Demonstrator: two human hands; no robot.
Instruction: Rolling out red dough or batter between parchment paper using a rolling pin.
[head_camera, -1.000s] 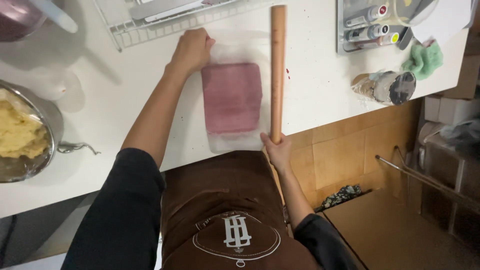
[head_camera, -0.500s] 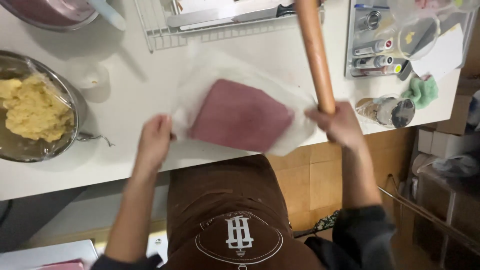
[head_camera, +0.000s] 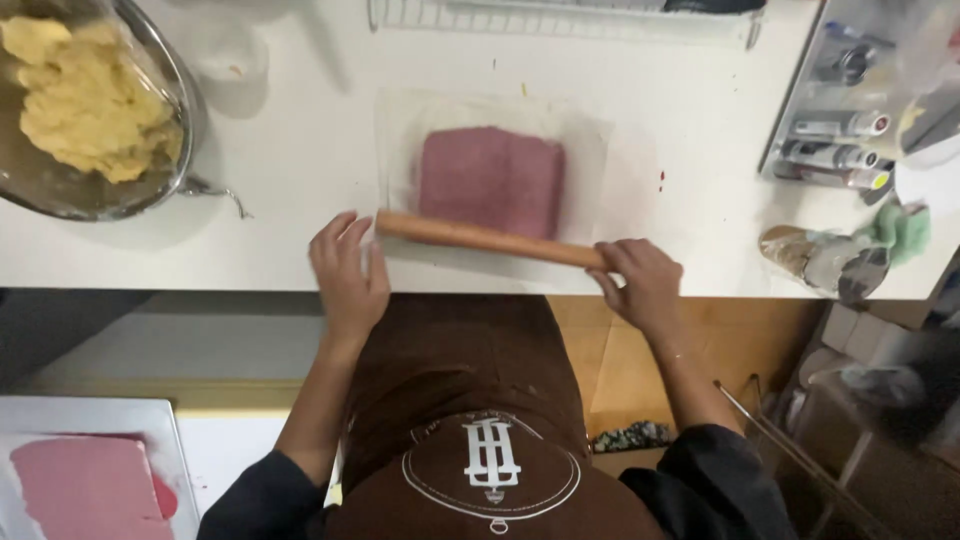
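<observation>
Two hands frame a wooden rolling pin (head_camera: 490, 239) at the table's near edge: left hand (head_camera: 348, 275) spread flat, right hand (head_camera: 640, 283) gripping its end, below the wrapped pink dough slab (head_camera: 490, 180). Rolling seems about to start; even downward pressure is needed.

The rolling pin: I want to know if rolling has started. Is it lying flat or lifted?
Lying flat. The rolling pin rests across the near edge of the pink dough slab, a hand at each end.

Metal bowl (head_camera: 150, 60) of yellow dough (head_camera: 85, 95) at far left of white counter (head_camera: 290, 150). Wire rack (head_camera: 560, 18) along counter's back edge. Tray of tubes (head_camera: 835, 140) at right. Green sponge (head_camera: 900, 228) below tray.
</observation>
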